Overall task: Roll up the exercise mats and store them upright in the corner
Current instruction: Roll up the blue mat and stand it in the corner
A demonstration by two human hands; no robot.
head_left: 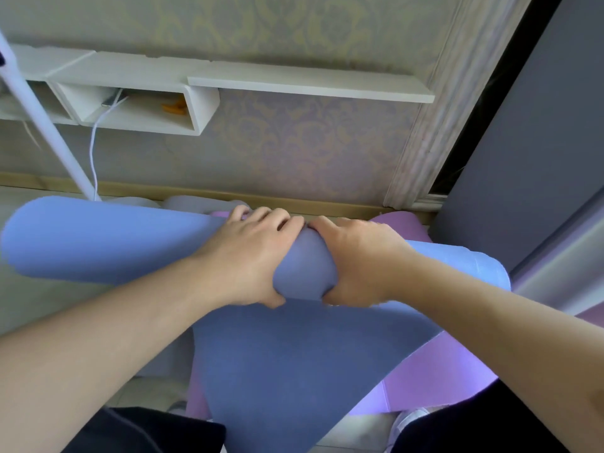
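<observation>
**Head view: both hands clamped round the middle of the blue roll**

Head camera looks down my two bare forearms to the blue mat (98,240), rolled most of the way into a thick tube that lies crosswise in front of me. My left hand (251,256) and right hand (353,259) grip that tube at its middle, side by side and almost touching, fingers curled over the top and thumbs tucked beneath. The foam dents inward between them, so the roll looks pinched at the waist. Left of my hands the tube runs out long and smooth to a rounded end; right of them it is shorter and paler, ending near a grey panel (529,142).

From under my hands the unrolled tail of the blue mat hangs toward me as a flat, matte sheet with a fine grain. Beneath it lies a purple mat (434,371), flat, showing to the right of the blue tail and again just beyond my right hand.

Behind the roll, a wooden skirting strip runs along a wall papered in a pale floral pattern. Above the roll's left half hangs a white shelf (310,81) with open box compartments; a white cable (93,148) trails down from one. A small orange thing inside is too blurred to name. A white pole (42,119) slants down the left side, its top cut off.

Dark cloth fills the bottom corners, and my arms hide the near edge of the roll.
</observation>
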